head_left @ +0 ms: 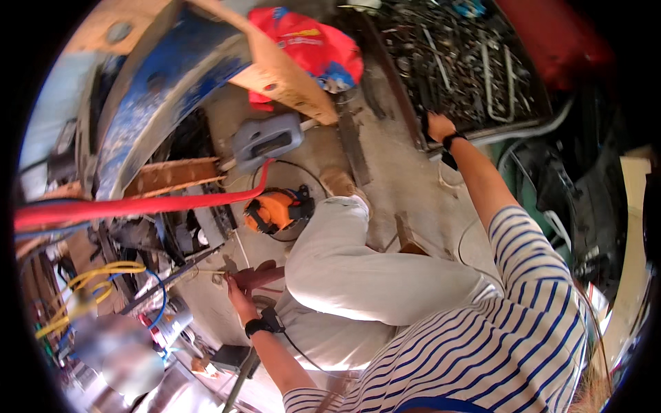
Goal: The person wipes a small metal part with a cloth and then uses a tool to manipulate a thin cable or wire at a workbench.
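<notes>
One curled right hand (441, 128) grips tray (394, 82).

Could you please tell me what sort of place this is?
Probably a cluttered workshop: a tray heaped with small dark pieces, a yellow cable or hose and a worn blue panel.

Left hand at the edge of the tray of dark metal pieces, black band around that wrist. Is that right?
Wrong hand: the head view shows the right hand at the edge of the tray of dark metal pieces. A black band does circle that wrist.
</notes>
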The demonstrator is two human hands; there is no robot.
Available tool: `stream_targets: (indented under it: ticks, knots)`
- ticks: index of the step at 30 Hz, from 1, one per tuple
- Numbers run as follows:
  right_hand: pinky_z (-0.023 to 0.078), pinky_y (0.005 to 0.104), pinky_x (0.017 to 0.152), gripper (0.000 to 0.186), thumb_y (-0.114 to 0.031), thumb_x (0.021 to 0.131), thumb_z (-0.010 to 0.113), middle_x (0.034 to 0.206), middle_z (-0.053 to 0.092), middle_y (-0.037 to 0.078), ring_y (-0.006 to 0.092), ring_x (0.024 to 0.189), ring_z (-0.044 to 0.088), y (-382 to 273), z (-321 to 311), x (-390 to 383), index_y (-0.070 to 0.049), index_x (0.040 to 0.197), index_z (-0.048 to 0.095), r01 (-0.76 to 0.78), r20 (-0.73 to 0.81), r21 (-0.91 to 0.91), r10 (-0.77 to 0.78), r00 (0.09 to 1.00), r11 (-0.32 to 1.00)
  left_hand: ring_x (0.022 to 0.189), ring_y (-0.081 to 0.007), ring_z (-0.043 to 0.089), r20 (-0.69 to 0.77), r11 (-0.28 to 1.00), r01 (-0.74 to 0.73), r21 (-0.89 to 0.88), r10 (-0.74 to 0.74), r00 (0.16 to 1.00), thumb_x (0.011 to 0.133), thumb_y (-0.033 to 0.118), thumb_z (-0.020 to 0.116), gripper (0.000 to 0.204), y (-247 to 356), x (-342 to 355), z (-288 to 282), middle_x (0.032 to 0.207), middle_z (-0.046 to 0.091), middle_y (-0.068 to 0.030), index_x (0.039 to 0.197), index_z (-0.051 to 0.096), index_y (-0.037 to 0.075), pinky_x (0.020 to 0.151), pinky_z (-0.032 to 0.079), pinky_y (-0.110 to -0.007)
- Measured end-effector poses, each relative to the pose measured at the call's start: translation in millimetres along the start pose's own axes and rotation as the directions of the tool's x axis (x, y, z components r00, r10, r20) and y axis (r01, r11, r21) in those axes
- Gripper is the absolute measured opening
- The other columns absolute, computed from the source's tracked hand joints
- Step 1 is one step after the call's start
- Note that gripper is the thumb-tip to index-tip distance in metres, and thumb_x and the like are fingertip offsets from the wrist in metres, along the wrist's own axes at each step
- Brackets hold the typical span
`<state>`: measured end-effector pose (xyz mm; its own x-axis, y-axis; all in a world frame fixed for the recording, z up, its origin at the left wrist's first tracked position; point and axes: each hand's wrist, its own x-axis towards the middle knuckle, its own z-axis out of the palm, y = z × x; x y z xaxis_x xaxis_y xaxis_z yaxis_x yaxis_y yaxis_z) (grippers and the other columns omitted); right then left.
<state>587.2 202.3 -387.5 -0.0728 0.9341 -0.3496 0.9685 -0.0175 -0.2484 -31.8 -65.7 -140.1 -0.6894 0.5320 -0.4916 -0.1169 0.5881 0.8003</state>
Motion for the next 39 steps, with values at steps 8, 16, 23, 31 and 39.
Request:
stream_targets:
  ticks: [8, 16, 23, 31, 39]
  knots:
    - [0.043, 0.0429, 0.092, 0.045, -0.005, 0.084, 0.042, 0.136, 0.037, 0.018, 0.0373, 0.115, 0.047, 51.8, 48.6, 17.7, -0.005, 0.129, 0.043, -0.009, 0.04, -0.014, 0.01, 0.999, 1.0, 0.105, -0.0148, 0.049, -0.014, 0.998, -0.018, 0.052, 0.019, 1.0, 0.089, 0.042, 0.053, 0.054, 1.2, 19.9, 13.9, 0.12, 0.052, -0.003, 0.133, 0.044, 0.012, 0.083, 0.042, -0.03]
    - [0.053, 0.0395, 0.077, 0.022, -0.004, 0.088, 0.049, 0.123, 0.049, 0.015, 0.0318, 0.098, 0.059, 8.0, 24.1, 10.2, -0.003, 0.107, 0.059, -0.092, 0.108, -0.266, 0.125, 0.986, 0.959, 0.066, -0.0082, 0.052, -0.131, 0.998, -0.039, 0.047, 0.045, 0.99, 0.089, 0.038, 0.055, 0.043, -16.0, 18.2, -0.6, 0.083, 0.058, -0.0009, 0.11, 0.059, 0.001, 0.056, 0.042, -0.023]
    - [0.053, 0.0402, 0.076, 0.023, -0.004, 0.084, 0.052, 0.116, 0.054, 0.017, 0.0329, 0.096, 0.059, 18.7, 21.4, 14.3, -0.003, 0.106, 0.057, -0.093, -0.006, -0.273, 0.095, 0.995, 0.958, 0.076, -0.013, 0.056, -0.091, 0.999, -0.041, 0.016, 0.042, 0.995, 0.089, 0.038, 0.055, 0.045, -12.4, 9.4, 1.8, 0.091, 0.06, -0.004, 0.113, 0.058, 0.0, 0.069, 0.045, -0.026]
    - [0.048, 0.0296, 0.077, 0.031, -0.022, 0.089, 0.058, 0.1, 0.06, 0.008, 0.0167, 0.089, 0.059, -24.0, -12.2, -65.1, -0.001, 0.111, 0.054, 0.119, -0.208, 0.937, 0.253, 0.945, 0.328, 0.092, -0.0213, 0.061, -0.2, 0.956, -0.106, 0.275, 0.164, 0.966, 0.088, 0.033, 0.056, 0.04, 11.1, 15.4, 7.4, 0.098, 0.064, -0.0166, 0.112, 0.061, 0.002, 0.079, 0.045, -0.031]
    - [0.047, 0.0307, 0.077, 0.021, -0.013, 0.09, 0.053, 0.087, 0.061, 0.008, 0.0173, 0.086, 0.06, -208.3, -143.7, -192.1, 0.003, 0.101, 0.058, 0.163, -0.116, 0.959, -0.202, 0.973, 0.231, 0.092, -0.022, 0.062, 0.061, 0.785, -0.598, 0.16, 0.597, 0.8, 0.089, 0.031, 0.053, 0.036, 108.2, -28.0, 81.1, 0.099, 0.065, -0.0168, 0.111, 0.059, 0.003, 0.08, 0.045, -0.031]
